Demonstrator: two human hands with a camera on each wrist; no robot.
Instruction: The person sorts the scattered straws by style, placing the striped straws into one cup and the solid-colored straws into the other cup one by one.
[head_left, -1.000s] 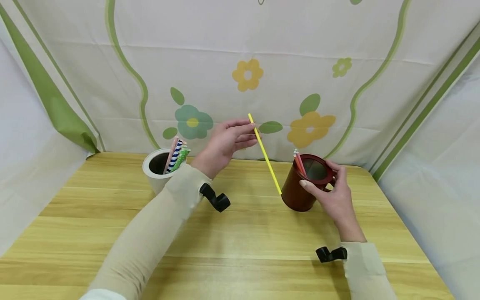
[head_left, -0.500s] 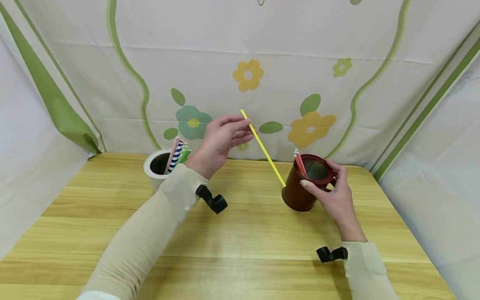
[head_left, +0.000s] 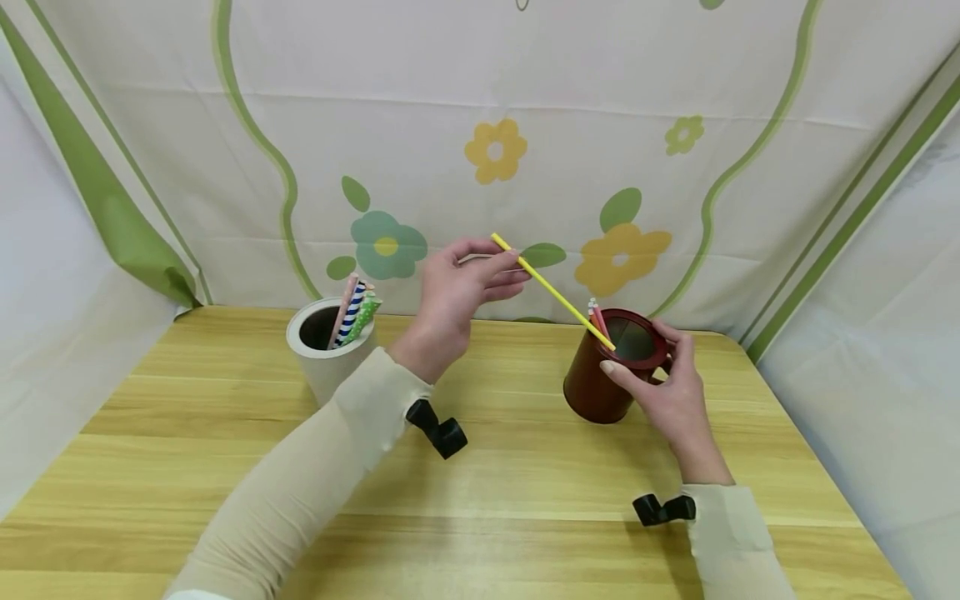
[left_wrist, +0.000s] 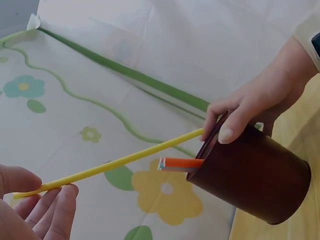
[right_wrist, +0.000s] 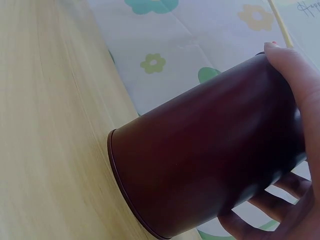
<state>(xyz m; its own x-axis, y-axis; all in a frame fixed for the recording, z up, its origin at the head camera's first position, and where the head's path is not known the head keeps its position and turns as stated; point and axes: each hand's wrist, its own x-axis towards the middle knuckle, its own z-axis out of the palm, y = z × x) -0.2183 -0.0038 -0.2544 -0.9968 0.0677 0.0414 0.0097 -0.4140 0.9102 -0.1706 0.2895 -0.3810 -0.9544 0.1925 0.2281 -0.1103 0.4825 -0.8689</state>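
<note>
My left hand (head_left: 465,287) pinches a thin yellow straw (head_left: 557,292) near its upper end, thumb on one side and fingers on the other in the left wrist view. The straw slants down to the right, its lower tip at the mouth of a dark red-brown mug (head_left: 592,387). Several orange and pink sticks (left_wrist: 182,163) with pale ends lean out of that mug. My right hand (head_left: 671,383) grips the mug by its rim and handle side, the thumb pressed to the near wall. In the right wrist view the mug's wall (right_wrist: 200,150) hides its contents.
A white cup (head_left: 330,375) at the left holds several patterned straws (head_left: 352,315), pink, blue-striped and green-dotted. The wooden table (head_left: 487,500) ends at a flower-print curtain (head_left: 600,108). Black wrist cameras (head_left: 438,429) sit on both sleeves.
The left hand has shifted rightward, and the straw's lower tip has risen from beside the mug's outer wall to its rim. The right hand and mug have stayed put.
</note>
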